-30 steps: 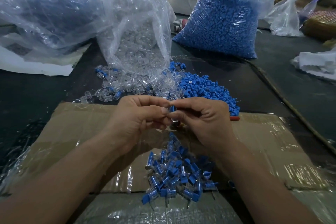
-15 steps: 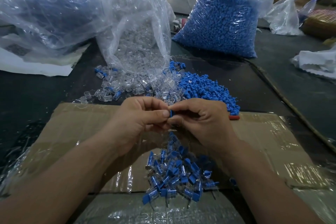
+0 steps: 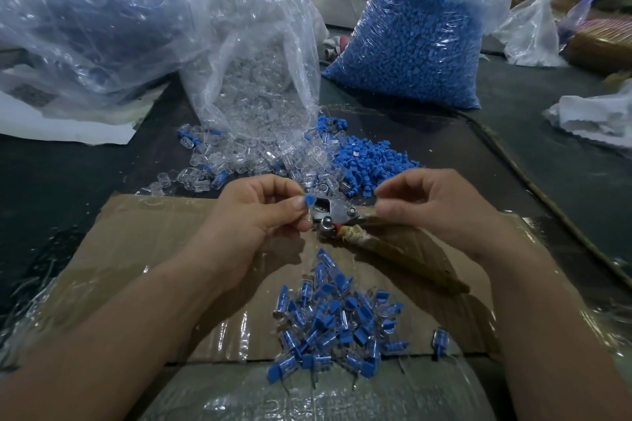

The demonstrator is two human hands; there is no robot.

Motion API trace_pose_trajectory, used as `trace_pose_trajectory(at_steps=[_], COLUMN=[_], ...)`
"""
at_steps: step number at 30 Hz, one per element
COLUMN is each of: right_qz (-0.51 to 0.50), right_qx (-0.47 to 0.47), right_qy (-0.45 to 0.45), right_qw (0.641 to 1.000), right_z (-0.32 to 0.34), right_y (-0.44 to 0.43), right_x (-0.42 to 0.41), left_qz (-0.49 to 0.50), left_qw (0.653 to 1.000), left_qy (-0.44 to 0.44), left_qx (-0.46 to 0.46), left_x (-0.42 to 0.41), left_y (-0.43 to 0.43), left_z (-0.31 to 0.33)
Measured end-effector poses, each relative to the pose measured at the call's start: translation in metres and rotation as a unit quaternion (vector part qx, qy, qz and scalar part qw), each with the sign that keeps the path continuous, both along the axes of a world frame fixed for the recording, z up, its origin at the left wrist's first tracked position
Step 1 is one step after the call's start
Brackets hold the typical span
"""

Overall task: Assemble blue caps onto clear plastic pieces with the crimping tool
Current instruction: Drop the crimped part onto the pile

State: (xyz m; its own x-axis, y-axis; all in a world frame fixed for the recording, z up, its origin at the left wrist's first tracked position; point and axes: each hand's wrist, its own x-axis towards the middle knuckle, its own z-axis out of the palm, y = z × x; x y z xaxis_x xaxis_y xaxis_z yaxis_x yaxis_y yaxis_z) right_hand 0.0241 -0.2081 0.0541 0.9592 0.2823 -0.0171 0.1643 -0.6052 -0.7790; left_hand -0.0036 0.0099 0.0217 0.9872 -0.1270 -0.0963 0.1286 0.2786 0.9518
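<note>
Over cardboard (image 3: 154, 239), left hand (image 3: 260, 215): pinching a blue cap (image 3: 309, 201)
Right hand (image 3: 431, 205): fingers curled; hold unclear
Between them: crimping tool (image 3: 325, 215)

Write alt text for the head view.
The left hand pinches a blue cap; the tool lies on cardboard between it and the right hand. Nearer lie finished pieces; behind stand a clear-piece bag and a cap bag.

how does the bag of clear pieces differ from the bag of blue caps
The bag of clear pieces lies tipped toward the cardboard, slack, its contents spilling onto the table; the bag of blue caps stands upright and packed full. Both are clear plastic.
</note>
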Motion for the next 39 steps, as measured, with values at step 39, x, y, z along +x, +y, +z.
trace_pose_trajectory(at_steps=[39], right_qz=[0.062], right_qx=[-0.229], right_qy=[-0.164], right_qw=[0.957], right_z=[-0.013], right_y=[0.033], right_x=[-0.014], left_qz=[0.108], left_qw=[0.988], left_qy=[-0.109], left_qx=[0.015], left_x=[0.0], left_y=[-0.003], left_z=[0.003])
